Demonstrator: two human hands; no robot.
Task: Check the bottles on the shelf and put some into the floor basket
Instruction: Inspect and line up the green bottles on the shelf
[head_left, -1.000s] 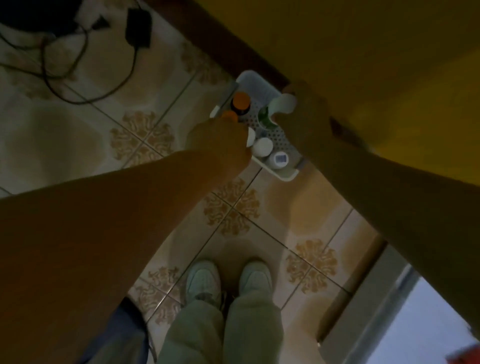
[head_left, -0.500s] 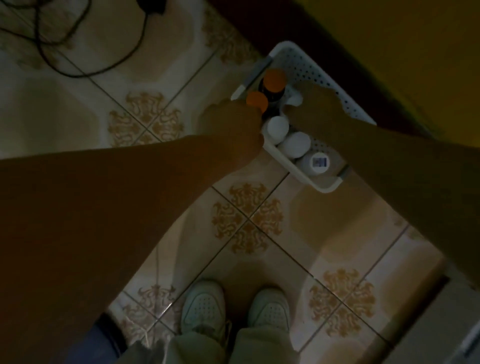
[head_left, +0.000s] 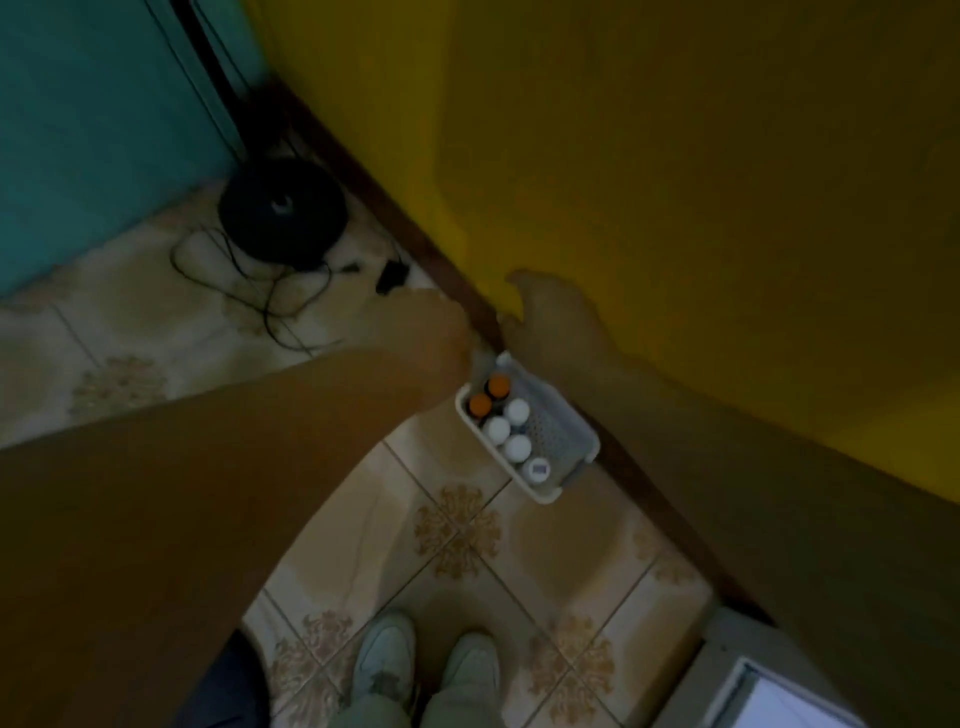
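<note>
A white perforated floor basket (head_left: 563, 439) stands on the tiles against the skirting of the yellow wall. Inside it are two orange-capped bottles (head_left: 489, 393) at its far end and several white-capped bottles (head_left: 506, 428) in a row along its left side. My left hand (head_left: 428, 332) hangs above and left of the basket, fingers loosely curled, holding nothing. My right hand (head_left: 550, 314) is raised above the basket's far end in front of the wall, thumb spread, empty. The shelf is out of view.
A black round device (head_left: 283, 210) with tangled cables and an adapter (head_left: 392, 275) lies on the floor at the back left by a teal wall. My two shoes (head_left: 426, 670) stand near the bottom. A pale frame (head_left: 769, 691) sits at the bottom right.
Both hands have lifted out of the basket and hold nothing; the bottles they held stay in the basket. The view has pulled back and up, showing more wall and floor.
</note>
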